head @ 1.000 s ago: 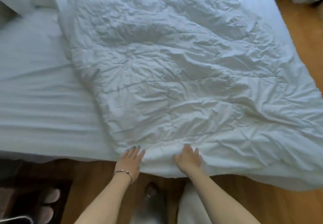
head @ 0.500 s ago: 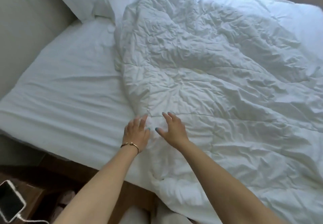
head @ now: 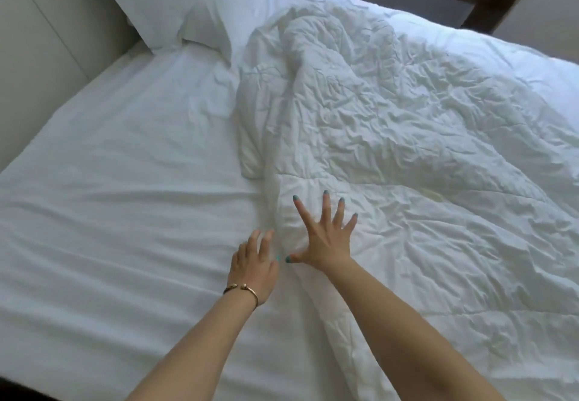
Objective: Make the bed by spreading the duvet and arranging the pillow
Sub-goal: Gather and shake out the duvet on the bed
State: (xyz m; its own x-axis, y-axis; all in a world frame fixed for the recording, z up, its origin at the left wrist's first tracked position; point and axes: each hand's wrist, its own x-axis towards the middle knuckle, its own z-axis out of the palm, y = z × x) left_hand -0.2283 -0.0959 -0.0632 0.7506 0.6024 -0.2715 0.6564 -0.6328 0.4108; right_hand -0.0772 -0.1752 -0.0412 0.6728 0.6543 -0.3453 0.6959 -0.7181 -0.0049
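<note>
hands: moved up from the foot edge; right hand (head: 324, 237) splayed flat on duvet (head: 407, 137), left hand (head: 253, 262) loose beside | duvet: bunched right | pillow (head: 175, 2): upper left | next: spread leftward

The right hand (head: 326, 241) lies flat with fingers spread wide on the crumpled white duvet (head: 407, 156). The left hand (head: 252, 264) rests just beside it, at the duvet's edge on the sheet (head: 125, 197). Two pillows (head: 194, 2) sit near the headboard (head: 47, 31).
</note>
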